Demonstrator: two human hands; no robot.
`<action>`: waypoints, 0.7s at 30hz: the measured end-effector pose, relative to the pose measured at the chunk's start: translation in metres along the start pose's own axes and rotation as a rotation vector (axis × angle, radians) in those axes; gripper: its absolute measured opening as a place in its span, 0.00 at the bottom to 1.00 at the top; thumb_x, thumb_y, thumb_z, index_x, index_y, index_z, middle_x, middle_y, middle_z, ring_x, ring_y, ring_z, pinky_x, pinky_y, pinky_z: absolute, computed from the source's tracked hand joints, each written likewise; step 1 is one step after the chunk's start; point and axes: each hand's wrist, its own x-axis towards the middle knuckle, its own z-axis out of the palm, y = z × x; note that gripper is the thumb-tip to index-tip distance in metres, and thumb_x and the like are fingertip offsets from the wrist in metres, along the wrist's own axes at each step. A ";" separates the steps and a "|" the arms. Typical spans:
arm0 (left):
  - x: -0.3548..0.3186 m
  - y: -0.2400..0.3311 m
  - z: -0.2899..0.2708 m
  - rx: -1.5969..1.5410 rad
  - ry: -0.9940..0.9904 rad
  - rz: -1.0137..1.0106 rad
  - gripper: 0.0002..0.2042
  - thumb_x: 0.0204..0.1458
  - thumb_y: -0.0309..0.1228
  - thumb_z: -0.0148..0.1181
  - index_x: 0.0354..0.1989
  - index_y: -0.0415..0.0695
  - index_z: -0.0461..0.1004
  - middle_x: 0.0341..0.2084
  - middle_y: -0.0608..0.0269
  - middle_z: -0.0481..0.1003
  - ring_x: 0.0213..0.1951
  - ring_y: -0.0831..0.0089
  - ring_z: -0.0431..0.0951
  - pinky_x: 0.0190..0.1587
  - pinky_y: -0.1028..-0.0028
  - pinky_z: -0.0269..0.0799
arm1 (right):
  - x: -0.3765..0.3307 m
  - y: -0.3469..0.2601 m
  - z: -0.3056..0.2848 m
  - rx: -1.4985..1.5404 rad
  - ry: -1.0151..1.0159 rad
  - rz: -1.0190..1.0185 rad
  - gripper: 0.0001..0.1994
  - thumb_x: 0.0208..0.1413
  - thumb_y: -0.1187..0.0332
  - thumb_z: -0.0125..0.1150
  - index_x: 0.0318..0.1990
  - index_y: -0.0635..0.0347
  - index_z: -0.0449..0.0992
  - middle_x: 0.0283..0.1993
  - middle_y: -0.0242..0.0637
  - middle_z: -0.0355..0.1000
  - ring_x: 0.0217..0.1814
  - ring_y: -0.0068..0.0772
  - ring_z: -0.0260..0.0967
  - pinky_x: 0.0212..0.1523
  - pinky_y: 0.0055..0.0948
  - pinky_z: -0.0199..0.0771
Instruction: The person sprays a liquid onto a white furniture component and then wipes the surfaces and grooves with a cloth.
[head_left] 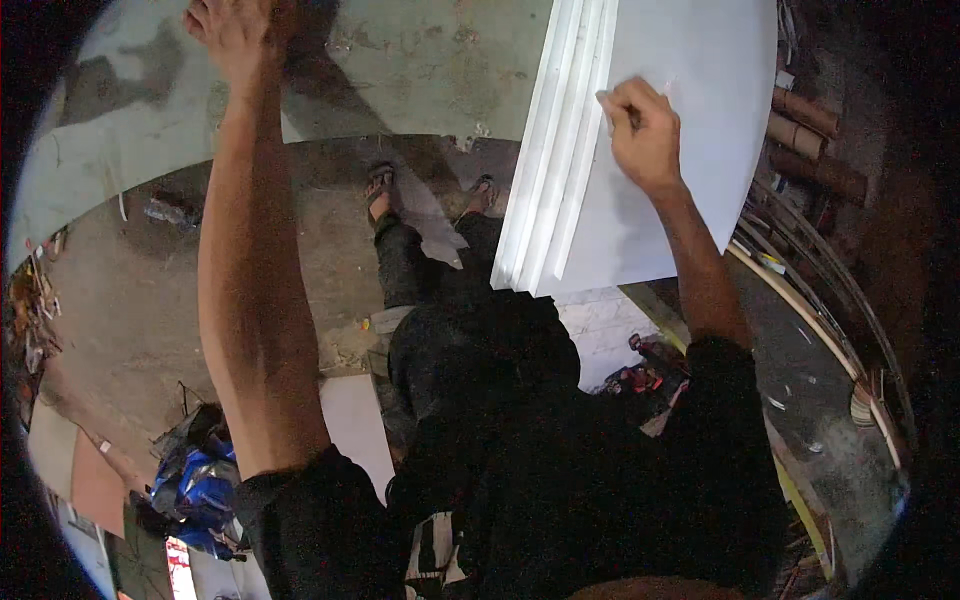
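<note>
A smooth white panel (700,120) spans the upper right, with long white ridged strips (560,150) along its left side. Over the panel, close to the strips, my right hand (643,132) is closed, its thumb and fingers drawn together. Whatever it may pinch is too small to make out. My left arm reaches far forward over the greenish-grey tabletop (430,70). The top edge of the picture cuts off part of my left hand (240,40), so its grip is not clear. A dark shadow falls on the tabletop beside it.
Brown rolls (800,135) lie at the far right, near long curved-looking strips (830,330). Blue-and-black bundled items (205,490) sit at lower left, beside flat boards (75,465). Red and black tools (640,378) rest beneath the panel. My sandalled feet (380,195) show under the table edge.
</note>
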 end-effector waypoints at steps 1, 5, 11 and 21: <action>0.000 -0.003 0.000 0.005 0.027 0.028 0.21 0.66 0.44 0.46 0.57 0.40 0.71 0.57 0.50 0.70 0.60 0.50 0.65 0.64 0.53 0.54 | -0.003 -0.002 0.001 -0.034 0.006 -0.064 0.06 0.57 0.74 0.62 0.30 0.65 0.72 0.26 0.41 0.69 0.23 0.38 0.66 0.29 0.32 0.65; -0.001 -0.014 0.010 0.044 0.126 0.092 0.21 0.66 0.44 0.46 0.57 0.40 0.71 0.56 0.49 0.70 0.60 0.50 0.66 0.63 0.53 0.55 | 0.040 0.000 -0.004 -0.050 -0.058 0.121 0.05 0.57 0.76 0.60 0.30 0.63 0.73 0.29 0.36 0.71 0.28 0.35 0.69 0.40 0.35 0.65; -0.002 -0.005 -0.006 0.228 0.064 0.210 0.18 0.62 0.40 0.51 0.54 0.43 0.73 0.56 0.51 0.70 0.60 0.52 0.66 0.62 0.49 0.58 | -0.021 0.003 0.002 -0.080 -0.009 -0.090 0.04 0.54 0.80 0.57 0.31 0.61 0.77 0.34 0.38 0.76 0.38 0.38 0.73 0.44 0.40 0.64; -0.001 -0.018 0.008 0.156 0.143 0.086 0.20 0.61 0.39 0.52 0.57 0.41 0.71 0.59 0.47 0.69 0.64 0.49 0.63 0.65 0.48 0.55 | -0.007 0.003 0.009 -0.025 -0.014 -0.091 0.02 0.55 0.76 0.59 0.32 0.60 0.77 0.32 0.37 0.73 0.39 0.39 0.72 0.45 0.37 0.63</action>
